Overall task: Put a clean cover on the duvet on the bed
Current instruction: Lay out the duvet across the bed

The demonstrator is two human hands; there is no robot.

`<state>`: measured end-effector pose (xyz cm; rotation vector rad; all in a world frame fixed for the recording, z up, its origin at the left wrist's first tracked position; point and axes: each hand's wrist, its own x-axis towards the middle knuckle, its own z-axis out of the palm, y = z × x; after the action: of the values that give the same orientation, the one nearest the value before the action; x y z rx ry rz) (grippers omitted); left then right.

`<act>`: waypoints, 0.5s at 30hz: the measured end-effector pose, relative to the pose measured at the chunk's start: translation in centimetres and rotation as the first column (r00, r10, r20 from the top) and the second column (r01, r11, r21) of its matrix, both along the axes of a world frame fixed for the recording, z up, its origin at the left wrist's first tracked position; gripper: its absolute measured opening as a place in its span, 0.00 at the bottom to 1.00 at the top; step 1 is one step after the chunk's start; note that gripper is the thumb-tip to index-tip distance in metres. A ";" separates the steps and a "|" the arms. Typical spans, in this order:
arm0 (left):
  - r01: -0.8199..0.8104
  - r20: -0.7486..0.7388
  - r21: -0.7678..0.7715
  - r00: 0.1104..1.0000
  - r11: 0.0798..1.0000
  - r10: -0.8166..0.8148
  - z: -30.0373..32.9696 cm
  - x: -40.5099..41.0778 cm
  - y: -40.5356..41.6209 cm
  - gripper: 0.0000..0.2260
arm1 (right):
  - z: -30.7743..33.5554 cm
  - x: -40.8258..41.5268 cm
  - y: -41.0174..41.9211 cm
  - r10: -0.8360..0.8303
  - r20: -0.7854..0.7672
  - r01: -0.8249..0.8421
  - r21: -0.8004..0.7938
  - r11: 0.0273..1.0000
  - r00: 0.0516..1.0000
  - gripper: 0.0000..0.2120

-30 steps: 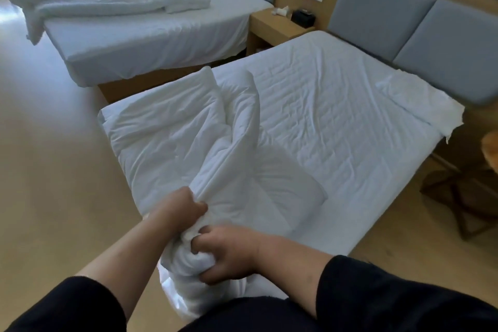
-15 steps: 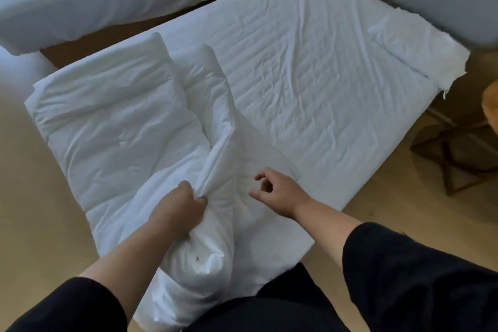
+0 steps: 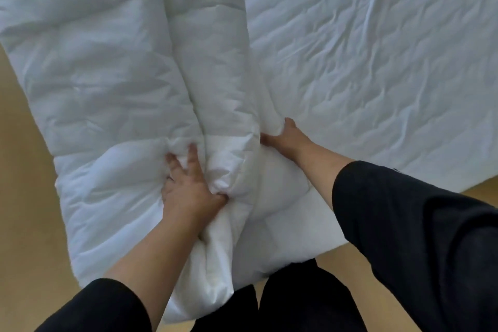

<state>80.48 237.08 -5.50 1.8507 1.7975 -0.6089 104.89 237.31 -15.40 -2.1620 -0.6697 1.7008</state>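
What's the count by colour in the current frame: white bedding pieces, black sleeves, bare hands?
White bedding: 2, the folded duvet and the bed sheet
Black sleeves: 2, left sleeve and right sleeve
Bare hands: 2, left hand and right hand, both with a grip on the duvet
Total: 6

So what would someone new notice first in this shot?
Two bare hands at the foot of the bed: the left hand grips a bunched fold of the white duvet, and the right hand digs into the fold beside it. To the right stretches the wrinkled bed sheet.
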 end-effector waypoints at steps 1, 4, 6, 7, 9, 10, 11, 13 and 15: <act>-0.050 0.023 0.044 0.999 0.998 0.049 -0.5 -0.3 0.3 0.54 | -1.0 0.1 0.7 -0.015 -0.021 0.015 0.005 1.000 1.000 0.66; -0.221 0.106 0.111 0.972 0.969 0.210 -1.9 -1.4 1.2 0.45 | -2.8 0.3 2.2 -0.023 -0.062 0.024 0.011 1.000 0.998 0.67; -0.292 0.123 0.126 0.953 0.948 0.278 -2.7 -2.0 1.5 0.25 | -3.7 0.1 2.5 -0.021 -0.091 0.023 0.019 1.000 0.996 0.67; -0.292 0.112 0.126 0.954 0.948 0.279 -2.9 -2.3 1.6 0.17 | -4.1 -0.2 2.7 -0.031 -0.121 0.033 0.016 0.999 0.992 0.66; -0.258 0.131 0.131 0.962 0.957 0.241 -3.0 -2.9 2.1 0.10 | -4.0 -0.5 2.8 -0.074 -0.192 0.075 -0.002 0.997 0.979 0.58; -0.267 0.166 0.140 0.956 0.954 0.243 -2.8 -3.3 2.1 0.09 | -3.8 -0.7 2.9 -0.087 -0.231 0.091 0.007 0.996 0.969 0.51; -0.302 0.215 0.147 0.939 0.942 0.267 -2.3 -3.8 2.0 0.10 | -3.4 -0.9 3.1 -0.082 -0.263 0.099 0.049 0.994 0.961 0.44; -0.367 0.318 0.190 0.901 0.911 0.296 -0.6 -4.6 1.6 0.08 | -1.0 -1.5 3.7 -0.043 -0.291 0.097 0.173 0.980 0.956 0.28; -0.396 0.403 0.225 0.870 0.890 0.285 2.1 -4.6 1.2 0.08 | 2.9 -2.1 4.3 0.010 -0.241 0.061 0.285 0.957 0.971 0.23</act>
<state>75.88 238.30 -3.43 1.6203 1.9709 0.1445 102.84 241.64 -12.45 -1.7248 -0.7659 1.6933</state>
